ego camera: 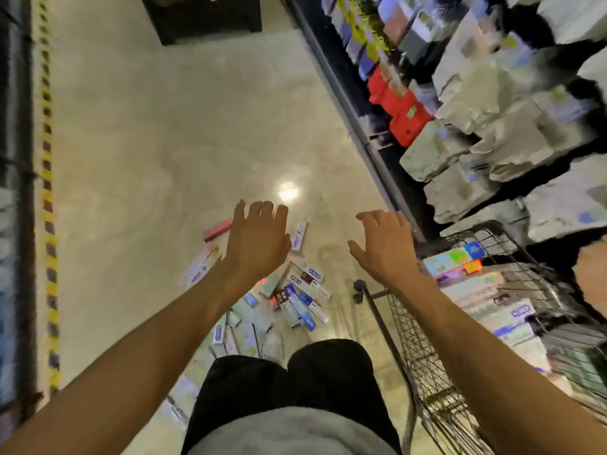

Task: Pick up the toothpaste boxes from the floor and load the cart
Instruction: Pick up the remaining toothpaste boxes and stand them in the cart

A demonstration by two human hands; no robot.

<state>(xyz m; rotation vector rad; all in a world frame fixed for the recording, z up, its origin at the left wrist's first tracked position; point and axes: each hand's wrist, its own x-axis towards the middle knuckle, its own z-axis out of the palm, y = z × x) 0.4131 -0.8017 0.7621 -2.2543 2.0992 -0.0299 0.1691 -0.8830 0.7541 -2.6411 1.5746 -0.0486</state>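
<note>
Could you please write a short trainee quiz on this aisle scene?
1. True or false: the left hand holds a box.
2. Where is the cart relative to the person? A) at their left B) at their right C) behind them
3. Fill in: the loose boxes lie on the ____.

Key:
1. False; both it and the right hand are open and empty.
2. B; it already holds boxes.
3. floor
</note>
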